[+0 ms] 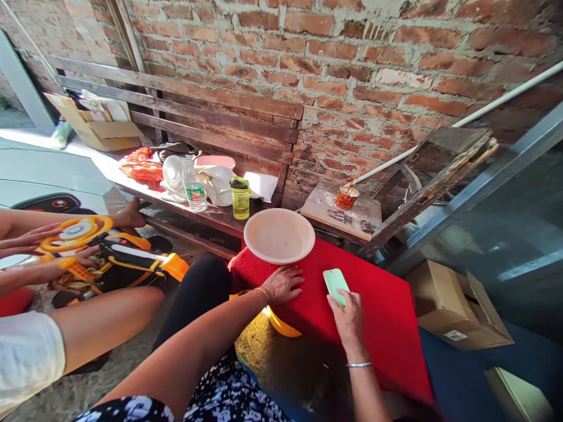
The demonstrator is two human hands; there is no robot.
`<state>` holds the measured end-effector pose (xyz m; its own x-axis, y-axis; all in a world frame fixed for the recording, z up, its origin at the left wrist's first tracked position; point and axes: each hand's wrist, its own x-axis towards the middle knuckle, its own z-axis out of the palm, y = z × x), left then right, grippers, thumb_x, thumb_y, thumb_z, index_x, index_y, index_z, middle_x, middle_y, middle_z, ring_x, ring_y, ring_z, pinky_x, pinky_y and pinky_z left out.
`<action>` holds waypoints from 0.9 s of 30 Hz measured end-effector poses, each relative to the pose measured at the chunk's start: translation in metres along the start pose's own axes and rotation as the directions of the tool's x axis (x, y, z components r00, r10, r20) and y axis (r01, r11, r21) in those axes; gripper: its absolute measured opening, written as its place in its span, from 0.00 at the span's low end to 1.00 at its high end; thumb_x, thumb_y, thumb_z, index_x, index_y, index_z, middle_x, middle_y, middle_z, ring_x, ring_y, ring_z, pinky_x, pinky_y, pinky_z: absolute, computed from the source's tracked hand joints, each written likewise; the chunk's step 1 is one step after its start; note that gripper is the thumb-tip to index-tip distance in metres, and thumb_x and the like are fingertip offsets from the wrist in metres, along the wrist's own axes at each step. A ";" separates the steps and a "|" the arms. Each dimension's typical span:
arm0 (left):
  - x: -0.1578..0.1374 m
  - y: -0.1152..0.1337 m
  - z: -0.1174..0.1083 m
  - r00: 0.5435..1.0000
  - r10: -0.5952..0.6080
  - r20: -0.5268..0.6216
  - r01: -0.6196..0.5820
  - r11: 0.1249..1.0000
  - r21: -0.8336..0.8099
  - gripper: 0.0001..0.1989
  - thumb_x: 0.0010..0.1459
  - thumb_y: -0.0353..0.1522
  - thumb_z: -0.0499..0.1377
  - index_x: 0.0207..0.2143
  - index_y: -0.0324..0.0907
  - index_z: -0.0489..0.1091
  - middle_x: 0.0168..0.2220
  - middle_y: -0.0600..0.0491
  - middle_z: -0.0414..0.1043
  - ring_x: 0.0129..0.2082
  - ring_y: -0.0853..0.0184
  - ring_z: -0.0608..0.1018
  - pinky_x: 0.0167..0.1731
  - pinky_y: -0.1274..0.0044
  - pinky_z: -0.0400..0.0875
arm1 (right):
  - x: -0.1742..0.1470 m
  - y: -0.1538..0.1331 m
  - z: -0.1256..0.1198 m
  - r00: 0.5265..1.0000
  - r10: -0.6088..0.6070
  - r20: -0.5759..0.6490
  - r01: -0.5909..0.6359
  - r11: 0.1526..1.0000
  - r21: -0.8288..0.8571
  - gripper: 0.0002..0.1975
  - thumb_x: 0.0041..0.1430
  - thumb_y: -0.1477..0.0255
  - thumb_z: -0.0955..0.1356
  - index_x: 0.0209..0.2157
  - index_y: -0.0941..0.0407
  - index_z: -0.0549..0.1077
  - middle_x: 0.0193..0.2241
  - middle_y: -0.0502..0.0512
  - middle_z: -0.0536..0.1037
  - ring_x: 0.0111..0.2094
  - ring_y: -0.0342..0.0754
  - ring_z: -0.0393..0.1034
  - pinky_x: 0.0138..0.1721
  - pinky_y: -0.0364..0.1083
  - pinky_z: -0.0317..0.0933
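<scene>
Right grip [347, 316]: closed around the near end of the pale green slab [335, 281], thumb against fingers, near side of the basin [281, 258] and to its right.
Left grip [282, 285]: released; lies flat on the red tabletop [378, 316], just beside the basin's near rim.
Slab hazard: a loosened pinch could let the smooth piece slide away; only one end is held.
Basin hazard: a forward push by the left grip could knock the rim. Dragging the red cover could shift the basin. Liquid inside: cannot tell.
Obstruction: the basin blocks the left grip's forward path.
Beyond basin, left: green bottle [240, 202] near its rim; water bottle [196, 190] and fan [173, 170] farther off.
Beyond basin, right: cup [346, 199] and padlock [336, 215] on a board.
Far right of basin: cardboard box [444, 305].
Far left of basin: another person's hands at a yellow-and-black article [127, 261].
</scene>
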<state>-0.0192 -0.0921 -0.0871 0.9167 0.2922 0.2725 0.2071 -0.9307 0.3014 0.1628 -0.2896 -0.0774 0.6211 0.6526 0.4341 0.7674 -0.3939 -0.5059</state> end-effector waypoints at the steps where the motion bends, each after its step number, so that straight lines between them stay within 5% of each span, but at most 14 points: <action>1: 0.000 0.000 0.000 1.000 0.004 -0.004 -0.004 1.000 0.003 0.20 0.65 0.40 0.60 0.57 0.48 0.75 0.63 0.48 0.70 0.65 0.56 0.70 0.68 0.62 0.58 | 0.003 -0.008 0.008 0.998 -0.036 0.045 0.036 0.999 -0.012 0.25 0.64 0.47 0.62 0.43 0.52 0.78 0.38 0.58 0.73 0.40 0.54 0.69 0.44 0.51 0.64; 6: -0.001 0.000 -0.001 1.000 0.008 -0.008 -0.008 1.000 0.019 0.20 0.65 0.40 0.60 0.57 0.47 0.75 0.63 0.48 0.71 0.64 0.55 0.71 0.68 0.62 0.58 | 0.017 -0.001 0.009 0.997 0.003 0.082 0.002 0.998 -0.068 0.20 0.63 0.53 0.64 0.42 0.52 0.79 0.37 0.57 0.72 0.38 0.53 0.69 0.41 0.51 0.62; 9: -0.001 0.000 -0.001 1.000 0.006 0.000 -0.006 1.000 0.019 0.20 0.65 0.40 0.60 0.57 0.46 0.75 0.62 0.47 0.71 0.64 0.55 0.70 0.68 0.63 0.58 | 0.022 0.044 -0.022 0.976 0.215 0.021 -0.209 0.963 -0.169 0.24 0.61 0.51 0.62 0.44 0.53 0.79 0.36 0.58 0.72 0.37 0.56 0.68 0.40 0.54 0.63; 11: -0.001 0.000 -0.001 1.000 0.005 0.000 -0.005 1.000 0.017 0.20 0.65 0.40 0.61 0.57 0.46 0.75 0.63 0.47 0.70 0.65 0.56 0.69 0.68 0.63 0.58 | 0.020 0.084 -0.049 0.896 0.441 -0.050 -0.439 0.866 -0.239 0.27 0.60 0.48 0.63 0.47 0.52 0.79 0.35 0.60 0.72 0.38 0.59 0.69 0.39 0.56 0.63; 13: -0.001 0.000 -0.001 1.000 0.004 -0.004 -0.004 1.000 0.016 0.20 0.65 0.40 0.61 0.57 0.47 0.75 0.63 0.48 0.70 0.64 0.56 0.70 0.68 0.63 0.58 | 0.015 0.118 -0.076 0.760 0.637 -0.127 -0.646 0.719 -0.258 0.31 0.57 0.44 0.63 0.49 0.51 0.79 0.36 0.62 0.73 0.38 0.62 0.69 0.37 0.58 0.63; 16: -0.001 0.001 -0.002 1.000 0.004 -0.006 -0.004 1.000 0.019 0.19 0.65 0.40 0.61 0.57 0.48 0.75 0.62 0.48 0.71 0.64 0.55 0.71 0.68 0.62 0.57 | 0.009 0.142 -0.098 0.621 0.759 -0.195 -0.782 0.582 -0.224 0.35 0.53 0.41 0.64 0.50 0.52 0.79 0.39 0.68 0.73 0.36 0.64 0.70 0.34 0.60 0.62; 17: -0.001 0.001 -0.002 1.000 0.003 -0.006 -0.003 1.000 0.021 0.19 0.65 0.40 0.61 0.57 0.48 0.75 0.62 0.48 0.71 0.63 0.55 0.71 0.68 0.62 0.57 | 0.009 0.139 -0.098 0.634 0.747 -0.200 -0.772 0.599 -0.211 0.36 0.54 0.41 0.63 0.50 0.53 0.79 0.39 0.68 0.73 0.36 0.64 0.70 0.35 0.60 0.62; 19: 0.000 0.002 -0.003 1.000 0.002 -0.011 -0.002 1.000 0.027 0.19 0.65 0.40 0.61 0.57 0.48 0.75 0.62 0.48 0.71 0.63 0.55 0.71 0.68 0.62 0.57 | 0.010 0.121 -0.087 0.733 0.657 -0.177 -0.680 0.709 -0.186 0.35 0.55 0.42 0.63 0.49 0.54 0.78 0.38 0.66 0.74 0.38 0.63 0.70 0.37 0.58 0.63; 23: -0.001 0.001 -0.002 1.000 0.006 -0.019 -0.006 0.999 0.031 0.19 0.65 0.40 0.61 0.57 0.48 0.75 0.62 0.48 0.71 0.64 0.55 0.71 0.68 0.62 0.58 | 0.020 0.052 -0.034 0.953 0.302 -0.026 -0.303 0.946 -0.116 0.29 0.59 0.47 0.62 0.47 0.54 0.78 0.39 0.60 0.74 0.42 0.57 0.69 0.44 0.53 0.64; 27: -0.002 0.000 -0.002 1.000 0.004 -0.018 -0.003 1.000 0.028 0.19 0.64 0.39 0.61 0.56 0.47 0.75 0.62 0.48 0.71 0.64 0.55 0.70 0.67 0.62 0.59 | 0.027 -0.006 0.014 0.988 0.016 0.152 -0.006 0.998 -0.064 0.20 0.61 0.54 0.66 0.45 0.52 0.79 0.40 0.57 0.73 0.41 0.53 0.70 0.45 0.51 0.62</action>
<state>-0.0214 -0.0921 -0.0862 0.9112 0.2926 0.2900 0.2134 -0.9374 0.2751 0.1723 -0.2603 -0.0734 0.6019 0.7368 0.3079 0.7721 -0.4384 -0.4601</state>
